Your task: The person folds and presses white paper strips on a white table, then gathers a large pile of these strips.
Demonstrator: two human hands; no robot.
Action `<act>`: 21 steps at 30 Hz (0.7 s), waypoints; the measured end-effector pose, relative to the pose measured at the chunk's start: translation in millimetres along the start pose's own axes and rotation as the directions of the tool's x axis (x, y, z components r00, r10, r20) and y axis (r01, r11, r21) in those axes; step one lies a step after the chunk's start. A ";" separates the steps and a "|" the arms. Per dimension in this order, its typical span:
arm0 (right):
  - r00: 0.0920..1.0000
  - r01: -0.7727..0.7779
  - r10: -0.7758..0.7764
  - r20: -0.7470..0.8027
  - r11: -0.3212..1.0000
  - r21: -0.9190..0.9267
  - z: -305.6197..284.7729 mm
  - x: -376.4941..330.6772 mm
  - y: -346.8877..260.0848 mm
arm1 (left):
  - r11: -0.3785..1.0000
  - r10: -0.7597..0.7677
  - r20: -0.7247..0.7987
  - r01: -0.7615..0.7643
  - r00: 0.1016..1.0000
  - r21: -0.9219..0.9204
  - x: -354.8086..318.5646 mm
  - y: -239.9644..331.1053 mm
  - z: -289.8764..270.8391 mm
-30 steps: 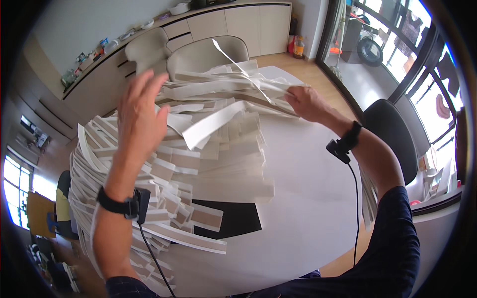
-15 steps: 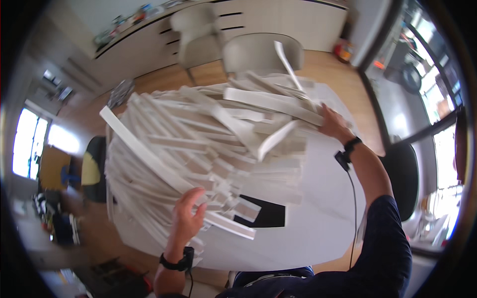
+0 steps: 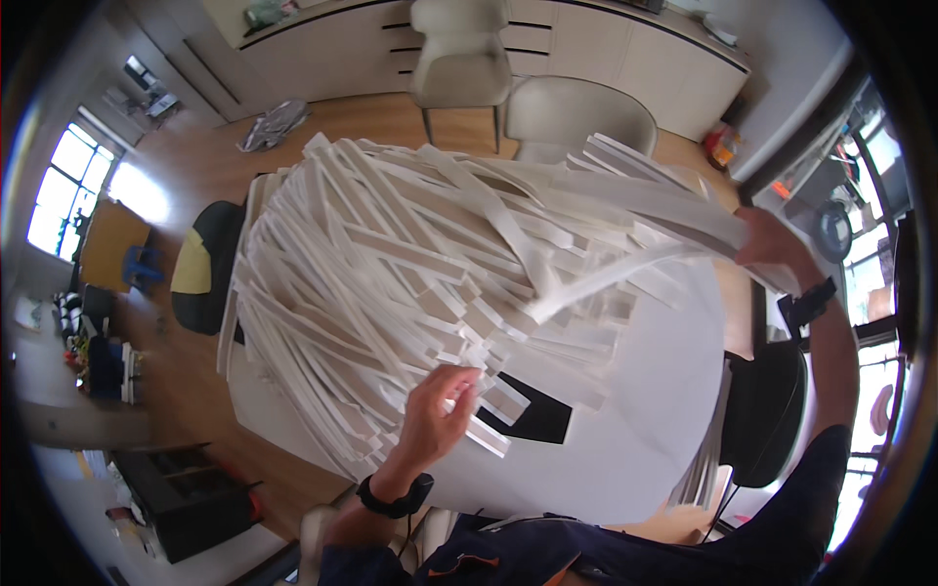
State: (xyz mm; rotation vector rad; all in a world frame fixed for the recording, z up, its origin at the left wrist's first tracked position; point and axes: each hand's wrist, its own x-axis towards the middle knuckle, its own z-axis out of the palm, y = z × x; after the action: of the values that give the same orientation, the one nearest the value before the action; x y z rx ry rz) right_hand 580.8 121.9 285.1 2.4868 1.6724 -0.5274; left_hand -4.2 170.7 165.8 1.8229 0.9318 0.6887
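Right hand (image 3: 772,242) moved outward, clutching white strips (image 3: 674,207).

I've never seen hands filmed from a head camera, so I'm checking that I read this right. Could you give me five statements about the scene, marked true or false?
1. The right hand grips pale strips. True.
2. The left hand is at the table's far edge. False: the left hand is toward the near side, by the strip ends.
3. A flat black shape shows on the table. True.
4. Only the right wrist wears a black band. False: the left wrist has a black band too.
5. A pale chair stands beyond the table. True.
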 end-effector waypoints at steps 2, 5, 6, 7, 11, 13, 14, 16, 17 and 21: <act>0.997 0.054 -0.054 0.050 0.999 -0.003 -44.2 -23.7 -8.1 | 0.992 -0.046 0.213 0.069 0.976 -0.104 0.6 7.9 28.5; 0.978 -0.112 0.083 0.189 0.983 0.149 -104.5 -62.9 -7.8 | 0.977 -0.057 0.470 0.146 0.881 -0.154 7.0 13.2 78.3; 0.975 -0.069 0.030 0.220 0.982 0.175 -117.5 -69.4 -7.1 | 0.972 -0.074 0.543 0.183 0.836 -0.149 7.6 12.2 88.8; 0.973 -0.114 0.082 0.215 0.983 0.143 -127.8 -78.1 -4.7 | 0.969 -0.101 0.600 0.215 0.794 -0.121 10.4 9.4 99.6; 0.964 -0.203 0.192 0.181 0.978 0.042 -157.5 -98.8 15.5 | 0.974 -0.143 0.623 0.223 0.769 -0.051 12.2 -11.1 131.1; 0.951 -0.252 0.262 0.162 0.964 -0.083 -167.9 -99.0 27.1 | 0.977 -0.176 0.622 0.212 0.763 0.016 8.0 -24.2 136.7; 0.961 -0.224 0.229 0.158 0.973 -0.050 -172.7 -97.4 32.2 | 0.972 -0.206 0.636 0.231 0.744 0.045 5.1 -30.5 138.6; 0.967 -0.207 0.227 0.117 0.965 -0.162 -181.4 -86.7 37.8 | 0.960 -0.272 0.630 0.248 0.728 0.129 -4.1 -40.9 142.6; 0.975 -0.183 0.214 0.061 0.927 -0.328 -184.0 -75.7 37.9 | 0.955 -0.293 0.642 0.245 0.709 0.166 -8.2 -45.8 144.2; 0.974 -0.189 0.226 0.019 0.854 -0.484 -192.3 -22.8 22.1 | 0.971 -0.239 0.686 0.176 0.688 0.161 -21.5 -61.7 151.2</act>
State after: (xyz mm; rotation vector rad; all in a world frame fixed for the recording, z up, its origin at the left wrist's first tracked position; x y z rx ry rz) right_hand 637.2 145.3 470.3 2.2041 1.2843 -0.1502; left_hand 82.9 95.6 47.8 1.7922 0.6232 -0.2172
